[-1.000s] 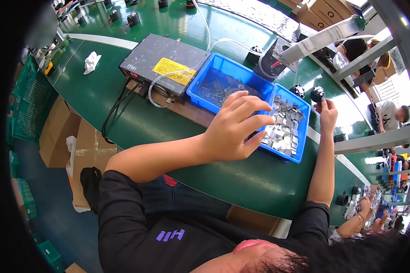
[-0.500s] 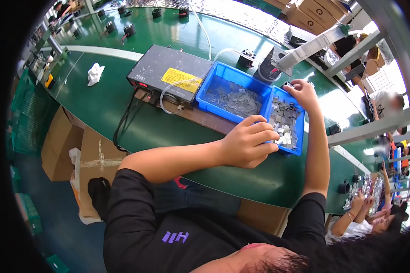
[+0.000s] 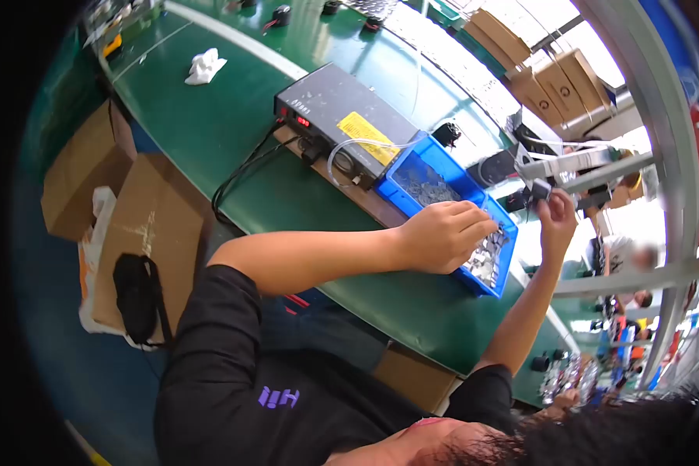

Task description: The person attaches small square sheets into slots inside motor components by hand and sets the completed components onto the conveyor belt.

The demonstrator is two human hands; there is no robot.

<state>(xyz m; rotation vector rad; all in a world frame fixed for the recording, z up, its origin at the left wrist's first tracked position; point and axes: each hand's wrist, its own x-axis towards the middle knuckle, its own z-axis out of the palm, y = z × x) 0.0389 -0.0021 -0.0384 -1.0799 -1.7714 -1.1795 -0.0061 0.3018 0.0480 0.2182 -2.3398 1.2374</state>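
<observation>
My left hand is over the near side of a blue bin of small flat grey metal pieces. Its fingers are pinched together, and what they hold, if anything, is hidden. Raised beyond the bin's right side, my right hand grips a small dark block-shaped part with a grey face between thumb and fingers. A second blue bin, joining the first on its left, holds a tangle of thin grey scraps.
A black control box with a red display, cables and a clear tube stands left of the bins. White crumpled tissue lies on the green table. Black round parts stand farther back. Metal frame bars cross the right side.
My right hand has lifted away from the bin's far end to the right, carrying the dark part. My left hand stays over the bin's near side. The view has turned and shifted.
</observation>
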